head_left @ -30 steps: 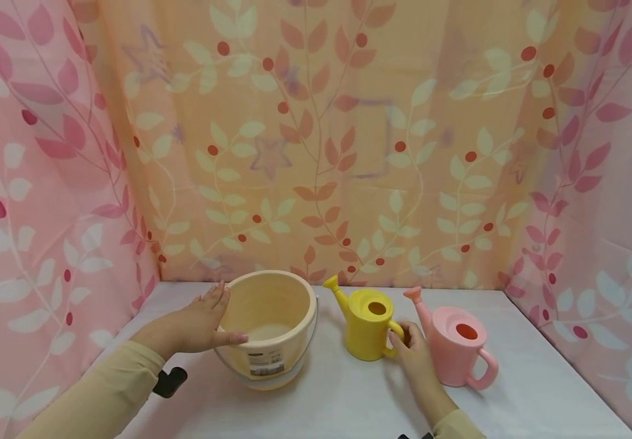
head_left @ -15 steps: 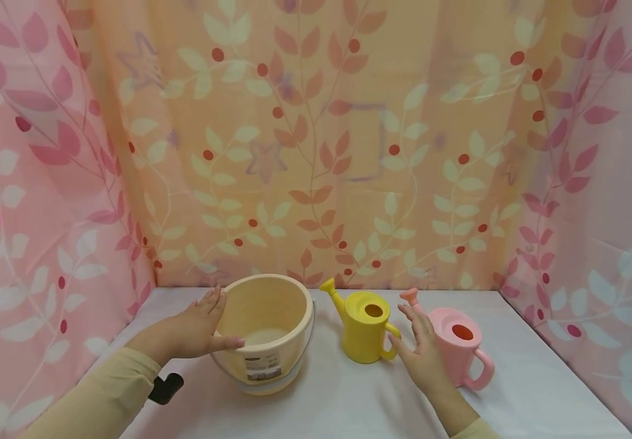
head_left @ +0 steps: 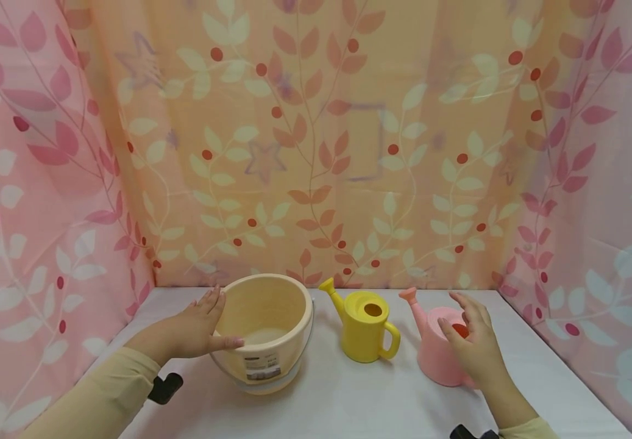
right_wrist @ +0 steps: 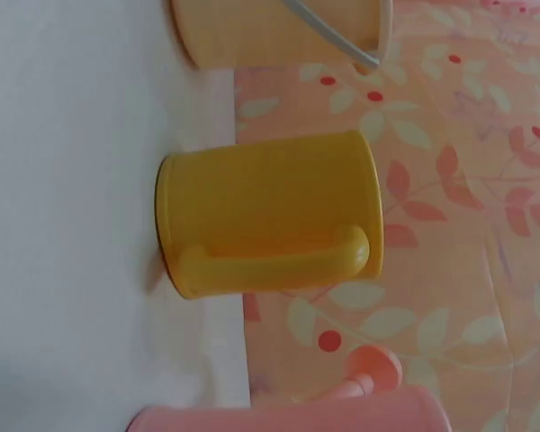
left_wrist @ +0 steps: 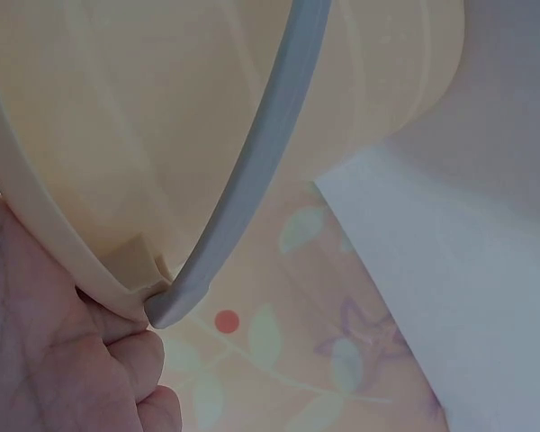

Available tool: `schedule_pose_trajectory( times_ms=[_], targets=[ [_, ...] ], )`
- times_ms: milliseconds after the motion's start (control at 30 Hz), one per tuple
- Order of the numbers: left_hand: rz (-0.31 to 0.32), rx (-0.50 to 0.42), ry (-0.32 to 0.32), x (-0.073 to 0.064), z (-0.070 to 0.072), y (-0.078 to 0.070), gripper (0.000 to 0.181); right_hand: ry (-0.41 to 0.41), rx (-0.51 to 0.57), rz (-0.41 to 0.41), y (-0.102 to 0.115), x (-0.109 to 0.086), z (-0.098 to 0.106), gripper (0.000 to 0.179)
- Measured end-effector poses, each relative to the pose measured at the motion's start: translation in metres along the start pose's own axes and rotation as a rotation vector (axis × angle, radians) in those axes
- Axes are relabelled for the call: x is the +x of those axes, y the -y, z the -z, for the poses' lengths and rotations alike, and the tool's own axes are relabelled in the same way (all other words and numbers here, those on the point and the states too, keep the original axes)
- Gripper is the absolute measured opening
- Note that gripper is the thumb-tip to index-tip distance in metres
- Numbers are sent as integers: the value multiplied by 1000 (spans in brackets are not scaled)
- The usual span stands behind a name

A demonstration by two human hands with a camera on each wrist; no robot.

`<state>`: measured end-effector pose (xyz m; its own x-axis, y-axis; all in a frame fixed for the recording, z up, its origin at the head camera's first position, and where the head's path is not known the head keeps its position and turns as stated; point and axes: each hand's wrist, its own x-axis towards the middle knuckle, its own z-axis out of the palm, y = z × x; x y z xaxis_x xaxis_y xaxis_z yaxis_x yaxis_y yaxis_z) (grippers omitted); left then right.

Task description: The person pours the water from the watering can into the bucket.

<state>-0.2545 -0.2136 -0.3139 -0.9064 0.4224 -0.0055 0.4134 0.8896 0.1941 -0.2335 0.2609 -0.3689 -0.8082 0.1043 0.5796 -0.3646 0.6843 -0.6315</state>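
- Head view: yellow watering can [head_left: 361, 335] is standing upright on the tabletop [head_left: 348, 405]; using it as landmark.
- Bucket [head_left: 263, 305] is sitting left of the yellow watering can, near, not touching. Left hand [head_left: 195, 326] is resting on its rim, on the side away from the yellow watering can, fingers straight, thumb lying over the near rim.
- Pink watering can [head_left: 439, 360] is standing right of the yellow watering can, apart. Right hand [head_left: 475, 344] is hovering about its top, fingers loosely spread, apparently gripping nothing; contact unclear. It's mostly hiding that can's handle.
- Step, my read: steadying the bucket while setting up a hold on the pink watering can. Next move seems to be calling for fingers lower, curling round the handle.
- Left wrist view: palm is meeting the bucket's rim beside the bail [left_wrist: 250, 175]; thumb isn't showing.
- Right wrist view, turned sideways: bucket and pink watering can are flanking the yellow watering can; right hand isn't showing.
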Motion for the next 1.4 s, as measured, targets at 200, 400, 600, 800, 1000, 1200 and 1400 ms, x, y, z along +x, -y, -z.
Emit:
schedule_pose_trajectory(
  times_ms=[200,400,600,800,1000,1200,1400],
  targets=[
    [1,5,5,0,0,0,113,-9,4,-26,-15,-7,17,57],
    [7,8,7,2,0,1,114,9,27,-103,-32,-15,23,57],
    [11,26,0,3,-1,3,114,27,70,-233,-46,-21,25,59],
    [9,33,-11,5,-2,5,116,49,84,-311,-62,-28,26,61],
    [12,27,-12,4,-1,4,115,53,109,-386,-78,-34,22,58],
    [14,18,-9,3,0,2,115,117,200,-531,-85,-39,12,53],
    [10,20,-12,3,-1,4,114,133,360,-569,-87,-45,3,69]
  ],
)
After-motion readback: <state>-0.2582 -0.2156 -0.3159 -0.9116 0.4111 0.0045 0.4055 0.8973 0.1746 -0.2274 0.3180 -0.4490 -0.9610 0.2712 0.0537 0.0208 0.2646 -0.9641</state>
